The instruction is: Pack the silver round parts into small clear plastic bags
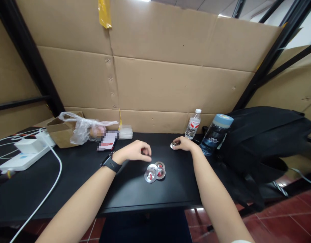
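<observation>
On the black table, several small round shiny metal dishes (150,176) lie overlapping in a loose cluster, with red marks in their middles. My left hand (136,150), with a dark watch (111,163) on its wrist, hovers just above and to the left of them. Its fingers are curled but apart, and nothing shows between them. Farther right, my right hand (184,144) pinches the edge of another metal dish (173,145) close to the tabletop. The fingers partly cover that dish.
A water bottle (193,124) and a large blue-lidded bottle (215,135) stand beyond my right hand, beside a black backpack (261,141). Leftward are a phone (108,140), clear plastic box (125,132), plastic bag (86,130), cardboard box (60,133) and power strip (25,158). Cardboard walls the back.
</observation>
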`<state>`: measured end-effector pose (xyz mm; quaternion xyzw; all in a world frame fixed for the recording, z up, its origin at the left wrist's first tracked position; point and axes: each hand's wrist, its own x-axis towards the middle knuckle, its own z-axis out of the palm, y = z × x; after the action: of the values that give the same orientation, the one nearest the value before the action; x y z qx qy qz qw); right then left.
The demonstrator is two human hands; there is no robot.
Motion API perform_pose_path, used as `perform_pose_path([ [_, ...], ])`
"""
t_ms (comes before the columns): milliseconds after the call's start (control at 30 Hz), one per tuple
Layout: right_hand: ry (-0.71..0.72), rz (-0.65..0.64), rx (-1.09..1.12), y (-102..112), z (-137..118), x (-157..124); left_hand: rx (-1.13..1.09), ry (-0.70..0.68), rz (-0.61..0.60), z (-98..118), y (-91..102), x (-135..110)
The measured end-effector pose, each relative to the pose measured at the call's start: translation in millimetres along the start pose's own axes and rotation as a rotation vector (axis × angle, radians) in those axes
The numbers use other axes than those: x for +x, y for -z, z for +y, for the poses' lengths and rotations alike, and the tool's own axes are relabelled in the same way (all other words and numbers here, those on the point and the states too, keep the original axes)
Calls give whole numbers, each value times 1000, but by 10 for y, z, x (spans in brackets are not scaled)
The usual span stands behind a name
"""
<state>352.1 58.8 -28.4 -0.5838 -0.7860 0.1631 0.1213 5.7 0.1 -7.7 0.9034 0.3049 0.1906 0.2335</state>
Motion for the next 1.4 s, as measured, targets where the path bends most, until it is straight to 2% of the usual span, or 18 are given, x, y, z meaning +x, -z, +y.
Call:
perform_pose_path([
  [33,-11,-5,6,-6,9,1,-87,-39,-106,82,-19,-5],
  [100,-21,3,-4,-10,22,0,-198,-99,-237,211,-73,-14],
  [200,-5,3,-13,-6,14,-7,-202,-162,-303,287,-182,-11],
  [333,-5,8,-26,-3,-47,-18,-123,-175,-331,250,-276,31],
  [467,23,-7,-46,6,-100,-33,-67,-173,-249,217,-214,60],
  [567,54,-11,-53,6,-99,-25,-69,-153,-129,203,-112,58],
  [700,59,60,-48,-18,-74,8,-72,-96,82,155,-14,42],
  [800,60,115,-57,-34,-66,18,-66,-64,160,111,11,34],
  [1033,52,87,-22,4,23,12,-91,-17,242,86,19,27],
  [1400,45,179,71,-40,93,56,-77,-39,220,58,8,32],
])
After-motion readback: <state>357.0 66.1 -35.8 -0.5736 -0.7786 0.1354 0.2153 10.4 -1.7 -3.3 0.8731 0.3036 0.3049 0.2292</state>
